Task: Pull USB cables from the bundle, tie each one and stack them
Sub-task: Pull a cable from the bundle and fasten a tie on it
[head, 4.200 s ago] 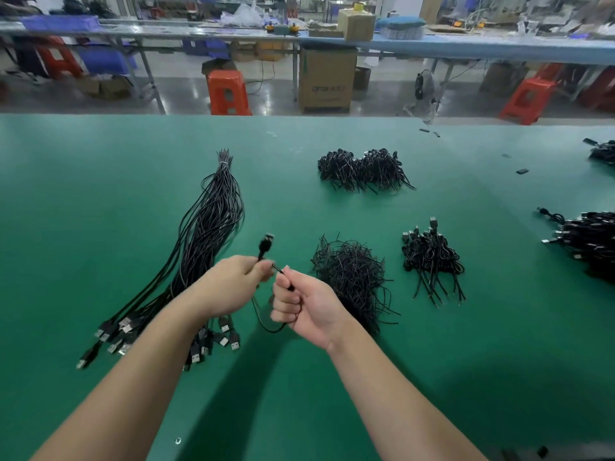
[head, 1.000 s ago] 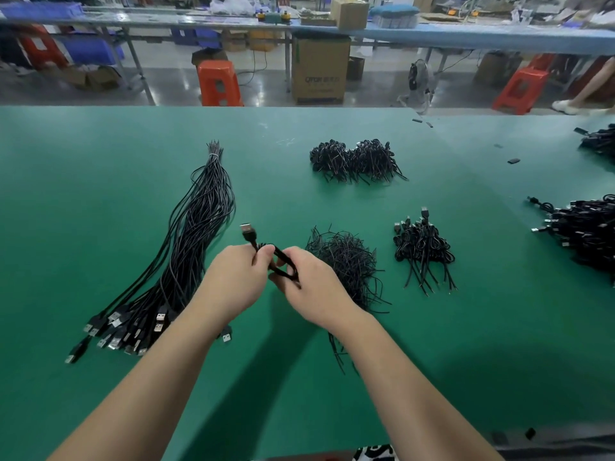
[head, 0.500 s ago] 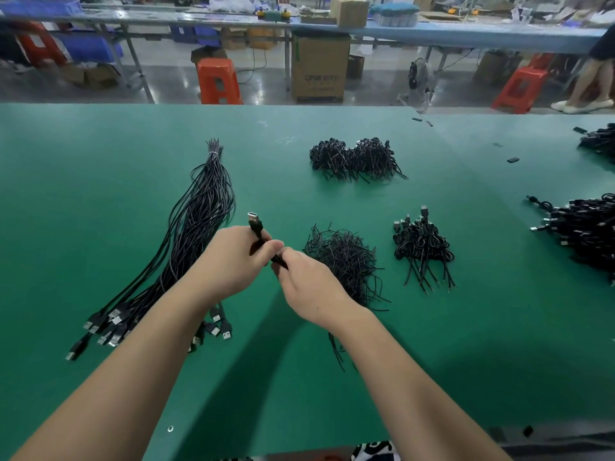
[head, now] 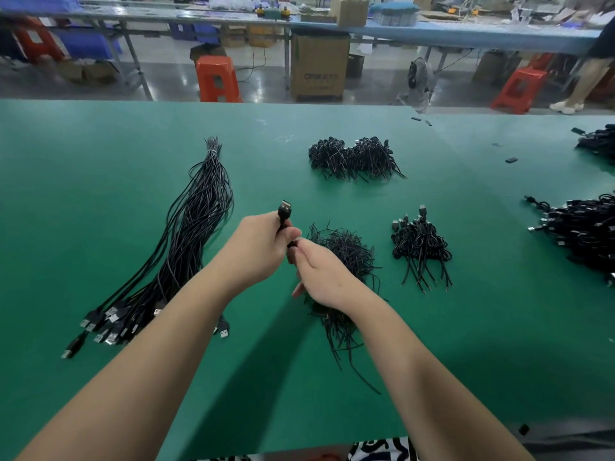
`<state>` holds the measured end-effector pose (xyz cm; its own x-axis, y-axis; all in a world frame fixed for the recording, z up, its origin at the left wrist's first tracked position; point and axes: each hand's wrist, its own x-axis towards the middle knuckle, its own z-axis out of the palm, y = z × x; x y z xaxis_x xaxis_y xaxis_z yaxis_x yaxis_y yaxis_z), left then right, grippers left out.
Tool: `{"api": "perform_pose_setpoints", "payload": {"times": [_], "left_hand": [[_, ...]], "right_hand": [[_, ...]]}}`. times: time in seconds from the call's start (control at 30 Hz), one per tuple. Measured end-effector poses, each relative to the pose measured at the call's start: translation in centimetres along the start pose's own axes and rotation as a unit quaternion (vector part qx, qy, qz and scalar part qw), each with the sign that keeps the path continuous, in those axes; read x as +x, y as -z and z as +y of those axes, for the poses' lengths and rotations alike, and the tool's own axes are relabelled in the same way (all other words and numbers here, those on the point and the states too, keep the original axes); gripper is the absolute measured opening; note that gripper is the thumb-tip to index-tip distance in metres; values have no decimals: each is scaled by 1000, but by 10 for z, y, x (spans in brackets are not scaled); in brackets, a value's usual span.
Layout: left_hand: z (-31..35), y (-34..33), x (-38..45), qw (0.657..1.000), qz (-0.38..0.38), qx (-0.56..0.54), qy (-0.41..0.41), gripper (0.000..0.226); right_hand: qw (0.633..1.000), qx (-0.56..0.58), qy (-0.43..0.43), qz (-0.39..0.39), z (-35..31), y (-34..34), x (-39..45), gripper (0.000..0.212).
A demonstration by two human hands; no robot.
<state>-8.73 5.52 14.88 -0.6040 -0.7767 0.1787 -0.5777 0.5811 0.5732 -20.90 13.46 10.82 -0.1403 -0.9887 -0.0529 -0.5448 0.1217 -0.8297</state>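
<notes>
Green mat (head: 100, 207) covered the table. Left hand (head: 258, 247) gripped a black cable (head: 283, 218) in a curled fist, USB plug (head: 285, 207) sticking up above the thumb. Right hand (head: 319, 271) met it just beside, fingertips pinching the same cable below the left thumb; what lay under the palm was hidden. Both hands were raised over the mat, between the bundle (head: 196, 221) on the left and the ties (head: 342, 247) on the right. Bundle lay long and loose, bound at its far end, plugs fanned at the near end. Stack (head: 419, 244) of tied cables sat right of the ties, well apart from the hands. Another heap (head: 352, 158) lay farther back.
</notes>
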Motion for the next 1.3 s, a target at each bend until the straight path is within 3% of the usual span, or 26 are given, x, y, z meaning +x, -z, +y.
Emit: {"api": "perform_pose_setpoints", "payload": {"times": [0.1, 0.23, 0.27, 0.33, 0.4, 0.47, 0.57, 0.67, 0.83, 0.97, 1.07, 1.2, 1.3], "left_hand": [[3, -8, 5, 999, 13, -42, -10, 14], [-4, -27, 5, 962, -6, -268, 60, 9], [-7, -32, 1, 959, -9, -275, 66, 8], [-14, -47, -11, 981, -25, -191, 24, 10], [-15, -66, -29, 988, -90, -116, -57, 13], [-11, -88, -47, 975, -177, -13, -134, 17], [0, -120, -62, 926, -272, 149, -216, 31], [8, -136, -68, 895, -324, 195, -239, 32], [10, -139, -65, 887, -331, 226, -229, 22], [14, -140, -66, 872, -332, 252, -256, 28], [12, -141, -70, 895, -308, 213, -244, 25], [2, -136, -65, 961, -221, 12, -163, 8], [-3, -128, -56, 976, -193, -55, -88, 6]], "right_hand": [[1000, 7, -4, 27, 5, 5, 0, 28], [995, 56, -30, 77, 17, 17, 1, 28], [993, 65, -39, 88, 21, 21, 1, 29], [992, 57, -59, 100, 27, 30, 2, 30], [990, 46, -73, 110, 33, 38, 2, 31], [989, 44, -84, 115, 37, 42, 2, 32], [988, 42, -92, 117, 38, 45, 1, 36], [988, 32, -89, 119, 38, 46, -2, 37], [987, 33, -93, 126, 39, 48, -5, 35], [987, 27, -95, 126, 42, 50, -6, 34], [986, 29, -97, 132, 46, 51, -5, 33], [981, 56, -104, 153, 55, 53, -1, 32], [975, 91, -110, 169, 60, 57, 3, 32]]}}
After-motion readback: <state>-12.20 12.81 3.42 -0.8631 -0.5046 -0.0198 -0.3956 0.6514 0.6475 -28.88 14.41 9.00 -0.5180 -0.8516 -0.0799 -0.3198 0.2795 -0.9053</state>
